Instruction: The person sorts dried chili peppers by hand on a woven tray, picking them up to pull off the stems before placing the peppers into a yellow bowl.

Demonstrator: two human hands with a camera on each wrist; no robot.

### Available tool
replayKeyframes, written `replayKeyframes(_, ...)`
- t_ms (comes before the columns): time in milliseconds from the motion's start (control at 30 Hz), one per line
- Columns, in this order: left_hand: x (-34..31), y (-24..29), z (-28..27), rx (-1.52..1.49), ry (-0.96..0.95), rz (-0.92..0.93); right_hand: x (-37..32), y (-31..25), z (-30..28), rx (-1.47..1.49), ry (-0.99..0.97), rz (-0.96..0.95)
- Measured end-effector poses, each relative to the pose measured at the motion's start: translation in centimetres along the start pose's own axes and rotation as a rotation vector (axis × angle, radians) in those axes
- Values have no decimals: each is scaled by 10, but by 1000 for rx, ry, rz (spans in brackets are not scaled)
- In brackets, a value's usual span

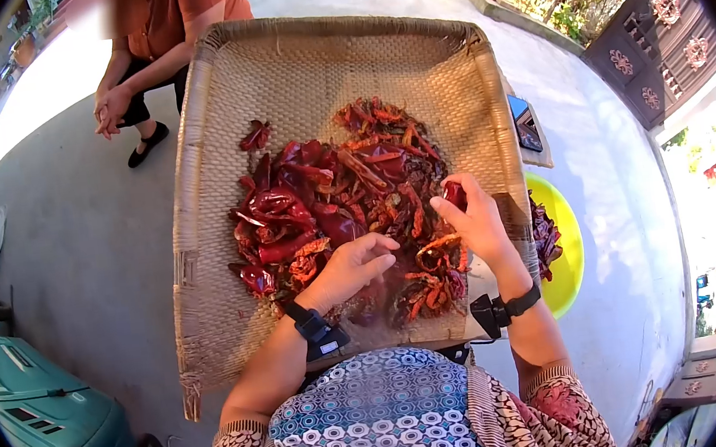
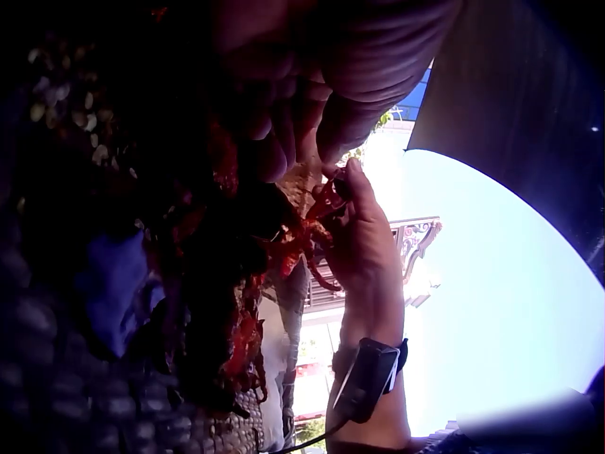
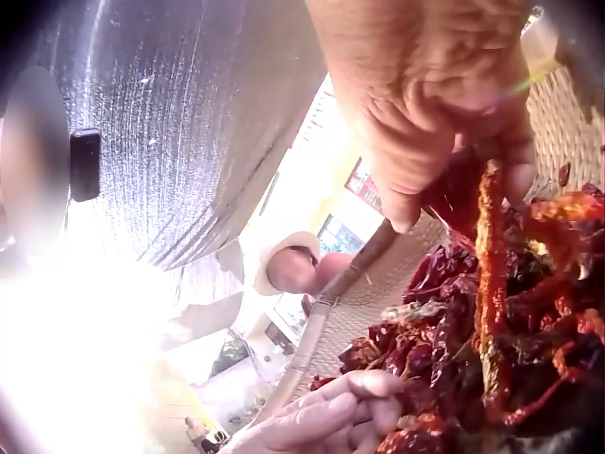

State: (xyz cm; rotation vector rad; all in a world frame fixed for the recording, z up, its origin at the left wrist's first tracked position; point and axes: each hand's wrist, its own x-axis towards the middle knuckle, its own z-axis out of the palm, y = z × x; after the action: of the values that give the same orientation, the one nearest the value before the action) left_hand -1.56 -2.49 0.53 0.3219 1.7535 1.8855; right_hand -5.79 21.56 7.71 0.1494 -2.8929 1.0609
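A heap of dried red chili peppers (image 1: 311, 193) lies in a woven bamboo tray (image 1: 203, 240), some broad and glossy, others thin, wrinkled and orange. My right hand (image 1: 478, 219) pinches a dark red dried chili pepper (image 1: 454, 195) between thumb and fingers over the heap's right side. In the right wrist view that pepper (image 3: 454, 203) shows beneath the curled fingers. My left hand (image 1: 350, 270) hovers close over the near part of the heap, fingers loosely bent and thumb apart, with nothing seen in it. The left wrist view is dark around this hand (image 2: 312, 85).
Beyond the tray's right rim stands a yellow-green basin (image 1: 565, 245) with dark dried peppers. A phone (image 1: 526, 125) lies on a small board beside the tray. Another person (image 1: 174, 51) sits at the far left. Teal bins (image 1: 56, 421) stand at the lower left.
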Motion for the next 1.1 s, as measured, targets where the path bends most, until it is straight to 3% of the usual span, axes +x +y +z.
replayKeyframes(67,0,-3,2,-115,7,53,-16,-17,4,-87,-9,-164)
replayKeyframes(100,-1,-1,3,-149,22,76,-22,-29,5,-146,-109,-124)
replayKeyframes(233,1,-2,3,-166,40,77,-32,-33,35,-173,-206,-335)
replayKeyframes(333,1,-13,-3,-165,64,70,-32,-35,42,15,-197,-374)
replayKeyframes(367,1,-14,-4,-163,65,77,-32,-38,36,106,-303,-222)
replayKeyframes(467,-1,-6,-5,-172,38,50,-30,-17,40,228,-283,-291)
replayKeyframes(500,-1,-3,-4,-176,24,35,-34,-24,36,0,-270,-305)
replayKeyframes(600,1,-9,0,-119,19,75,-37,-29,44,-111,-272,-285)
replayKeyframes(733,0,-8,0,-153,82,24,-34,-27,44,138,-395,-332)
replayKeyframes(833,-2,-4,1,-67,101,85,-38,-24,47,174,-340,-337)
replayKeyframes(1100,-5,-10,-8,-207,64,36,-42,-18,37,337,-359,-71)
